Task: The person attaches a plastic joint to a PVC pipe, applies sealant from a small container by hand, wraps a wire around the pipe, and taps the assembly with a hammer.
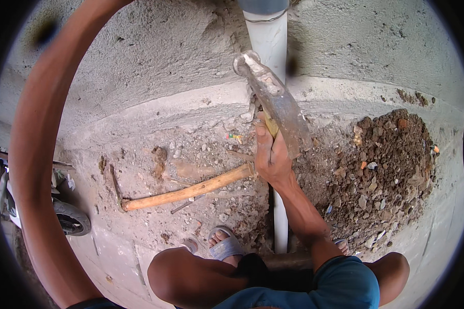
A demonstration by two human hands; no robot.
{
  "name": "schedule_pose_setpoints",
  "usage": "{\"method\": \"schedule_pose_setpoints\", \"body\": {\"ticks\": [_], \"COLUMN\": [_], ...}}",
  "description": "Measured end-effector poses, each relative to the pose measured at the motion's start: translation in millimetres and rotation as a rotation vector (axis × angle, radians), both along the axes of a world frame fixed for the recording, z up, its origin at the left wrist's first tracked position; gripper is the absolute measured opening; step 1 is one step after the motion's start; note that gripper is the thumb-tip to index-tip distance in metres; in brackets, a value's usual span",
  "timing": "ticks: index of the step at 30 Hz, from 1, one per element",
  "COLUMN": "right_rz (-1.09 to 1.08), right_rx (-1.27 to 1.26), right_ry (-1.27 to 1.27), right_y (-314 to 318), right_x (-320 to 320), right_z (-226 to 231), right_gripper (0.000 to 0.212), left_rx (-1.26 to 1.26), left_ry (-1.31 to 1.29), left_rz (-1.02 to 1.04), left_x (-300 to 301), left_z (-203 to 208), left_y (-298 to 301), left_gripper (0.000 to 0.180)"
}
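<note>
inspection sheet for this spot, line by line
surface: rough concrete ledge against a plastered wall, dusty, strewn with gravel.
job's things: a hammer with a worn metal head, raised beside a white pipe that runs down the wall to the ground.
clutter: a pickaxe with a wooden handle lying on the ledge; a heap of soil and rubble on the right.
grippers: right hand closed on the hammer's grip; left arm arches up out of view, its hand unseen.
cables: nothing seen.
surroundings: the person squats, sandalled feet near the pipe; a tyre at far left.
</note>
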State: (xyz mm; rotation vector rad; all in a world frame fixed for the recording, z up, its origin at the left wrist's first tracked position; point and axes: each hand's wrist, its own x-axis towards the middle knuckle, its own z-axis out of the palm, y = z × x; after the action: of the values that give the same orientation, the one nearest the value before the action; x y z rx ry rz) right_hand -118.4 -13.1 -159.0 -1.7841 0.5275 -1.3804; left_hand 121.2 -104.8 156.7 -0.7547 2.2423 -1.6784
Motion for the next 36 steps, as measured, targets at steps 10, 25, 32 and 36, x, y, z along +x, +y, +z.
{"method": "schedule_pose_setpoints", "body": {"ticks": [10,25,32,36], "right_rz": [-0.321,-0.162,-0.301,-0.172], "right_rx": [-0.365,-0.169,-0.265,-0.247], "right_ry": [-0.238,-0.345,-0.204,-0.369], "right_y": [-23.4,-24.4,-33.8,-25.7], "right_x": [72.3,75.2,109.7,92.3], "right_z": [27.1,14.1,22.4,22.1], "right_gripper": [0.029,0.028,0.023,0.022], "left_rx": [0.154,0.099,0.037,0.018], "left_ry": [0.182,0.152,0.109,0.093], "left_rz": [-0.196,-0.274,-0.331,-0.331], "left_x": [7.4,6.5,9.4,2.6], "left_z": [-9.5,-9.0,-11.8,-7.4], "left_y": [-1.8,1.5,-7.5,-5.9], "left_gripper": [0.074,0.066,0.061,0.057]}}
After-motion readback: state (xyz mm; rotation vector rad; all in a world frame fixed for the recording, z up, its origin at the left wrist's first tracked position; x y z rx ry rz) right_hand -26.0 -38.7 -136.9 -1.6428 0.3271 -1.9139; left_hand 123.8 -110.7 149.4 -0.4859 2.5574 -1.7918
